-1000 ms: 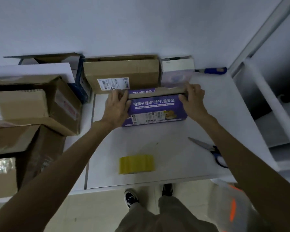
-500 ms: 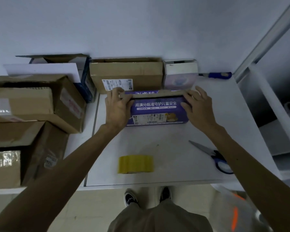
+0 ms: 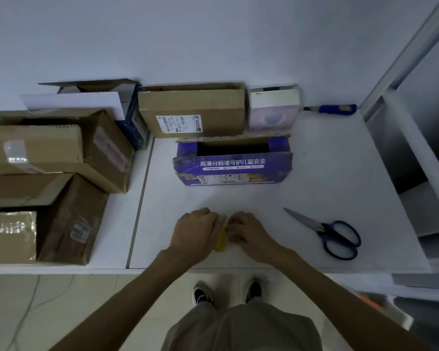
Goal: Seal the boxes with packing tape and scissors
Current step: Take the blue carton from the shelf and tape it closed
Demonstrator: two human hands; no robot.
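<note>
A purple box (image 3: 232,171) with white lettering stands on the white table (image 3: 340,178), its top flaps sprung apart over a dark opening. Near the front edge, my left hand (image 3: 197,230) and my right hand (image 3: 247,231) close around the yellow roll of packing tape (image 3: 221,243), which shows only as a sliver between them. Scissors (image 3: 327,231) with blue handles lie to the right of my right hand, blades pointing up-left.
Brown cardboard boxes (image 3: 58,150) are stacked at the left. A brown box with a label (image 3: 192,110) and a small white box (image 3: 273,107) stand behind the purple one. A blue-handled tool (image 3: 336,108) lies at the back right. A shelf frame (image 3: 416,138) borders the right side.
Both hands let go of the purple box's flaps and came back to the tape roll at the front. The flaps sprang open.
</note>
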